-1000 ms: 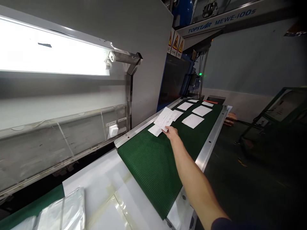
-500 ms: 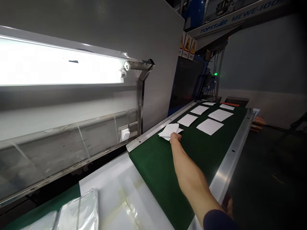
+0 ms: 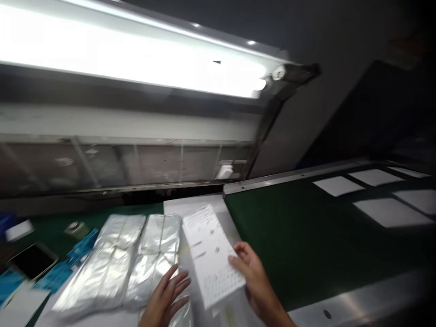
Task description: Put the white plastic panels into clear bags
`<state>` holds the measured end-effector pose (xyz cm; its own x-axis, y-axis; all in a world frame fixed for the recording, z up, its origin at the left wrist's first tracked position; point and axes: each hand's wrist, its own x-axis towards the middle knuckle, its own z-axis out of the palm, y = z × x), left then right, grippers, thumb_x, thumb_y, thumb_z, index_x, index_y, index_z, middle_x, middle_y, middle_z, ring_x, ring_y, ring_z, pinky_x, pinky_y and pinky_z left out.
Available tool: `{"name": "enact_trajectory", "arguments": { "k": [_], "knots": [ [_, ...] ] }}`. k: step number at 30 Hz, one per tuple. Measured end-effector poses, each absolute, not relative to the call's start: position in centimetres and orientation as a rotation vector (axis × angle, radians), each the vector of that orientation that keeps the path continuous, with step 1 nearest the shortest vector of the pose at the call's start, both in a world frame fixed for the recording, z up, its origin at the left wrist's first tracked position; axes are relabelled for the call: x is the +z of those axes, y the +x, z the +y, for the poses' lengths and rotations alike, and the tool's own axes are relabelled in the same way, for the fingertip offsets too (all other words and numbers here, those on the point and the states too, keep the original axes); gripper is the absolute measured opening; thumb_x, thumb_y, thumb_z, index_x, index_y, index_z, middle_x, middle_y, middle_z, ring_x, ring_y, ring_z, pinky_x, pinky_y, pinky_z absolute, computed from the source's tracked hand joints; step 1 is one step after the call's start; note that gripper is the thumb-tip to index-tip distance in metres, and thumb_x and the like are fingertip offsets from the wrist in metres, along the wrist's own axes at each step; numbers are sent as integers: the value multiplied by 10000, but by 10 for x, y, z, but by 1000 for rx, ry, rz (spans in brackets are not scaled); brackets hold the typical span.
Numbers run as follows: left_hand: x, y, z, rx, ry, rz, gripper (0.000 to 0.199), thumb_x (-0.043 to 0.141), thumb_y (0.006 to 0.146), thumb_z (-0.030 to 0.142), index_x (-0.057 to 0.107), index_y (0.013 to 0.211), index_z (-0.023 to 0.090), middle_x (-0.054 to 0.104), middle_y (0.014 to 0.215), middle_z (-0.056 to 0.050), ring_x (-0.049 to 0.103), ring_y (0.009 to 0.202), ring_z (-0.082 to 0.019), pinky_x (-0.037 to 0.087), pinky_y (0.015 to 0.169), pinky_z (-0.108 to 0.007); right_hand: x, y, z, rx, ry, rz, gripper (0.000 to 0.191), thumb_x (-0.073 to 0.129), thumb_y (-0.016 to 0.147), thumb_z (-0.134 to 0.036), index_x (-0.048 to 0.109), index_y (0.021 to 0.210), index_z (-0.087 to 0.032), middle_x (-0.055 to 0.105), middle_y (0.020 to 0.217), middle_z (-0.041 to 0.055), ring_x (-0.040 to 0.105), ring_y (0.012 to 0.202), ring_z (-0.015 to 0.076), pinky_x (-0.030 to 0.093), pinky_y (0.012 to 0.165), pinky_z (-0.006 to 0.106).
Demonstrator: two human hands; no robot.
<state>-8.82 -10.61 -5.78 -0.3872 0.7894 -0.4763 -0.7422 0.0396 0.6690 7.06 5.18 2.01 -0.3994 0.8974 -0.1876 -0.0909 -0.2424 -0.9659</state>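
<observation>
Two hands are near the camera, at the bottom of the view. My right hand (image 3: 255, 277) is grasping the lower right edge of a white printed paper stack (image 3: 209, 254), with the fingers bent around it. The stack is held tilted above a white board (image 3: 200, 204), and its lower end has rows of small marks. My left hand (image 3: 165, 295) is released, with the fingers open and spread. It is just beside the stack and does not grasp it. Next to this hand lie two plastic film bundles (image 3: 158, 259), side by side on the white board.

Further left, on a green mat (image 3: 81, 218), there is a black smartphone (image 3: 33, 261) and some blue cards (image 3: 54, 277). To the right, a metal rail (image 3: 357, 295) runs along a dark green conveyor belt (image 3: 299, 236). Some white paper sheets (image 3: 391, 212) lie flat and well apart on this belt, at its far part. Behind the board stands a clear plastic guard panel (image 3: 136, 163), and above it a bright tube lamp (image 3: 136, 50) is shining.
</observation>
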Motion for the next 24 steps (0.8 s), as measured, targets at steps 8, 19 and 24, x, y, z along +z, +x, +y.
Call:
{"name": "enact_trajectory", "arguments": {
  "k": [8, 19, 24],
  "knots": [
    [-31, -99, -158, 1914, -373, 900, 583, 651, 809, 315, 414, 1328, 192, 634, 1169, -137, 603, 1065, -297, 469, 920, -435, -1, 35, -31, 2174, -1167, -1452, 526, 637, 742, -534, 574, 1132, -187, 669, 1042, 114, 627, 968, 298, 534, 732, 362],
    [-23, -140, -215, 1361, 129, 523, 490, 420, 903, 508, 582, 1181, 138, 641, 1148, -137, 520, 1175, -306, 330, 1031, -451, 101, -22, -7, 1601, 149, -3191, 268, 558, 816, -199, 720, 1008, -291, 729, 908, 1, 645, 837, 197, 450, 825, 303],
    [-15, -128, -222, 1317, 330, 729, 543, 705, 746, 368, 556, 1227, 165, 641, 1148, -119, 543, 1131, -338, 381, 976, -467, 73, -42, -39, 1417, 34, -2875, 275, 636, 738, -194, 710, 987, -285, 714, 936, 8, 633, 917, 223, 451, 870, 353]
  ]
}}
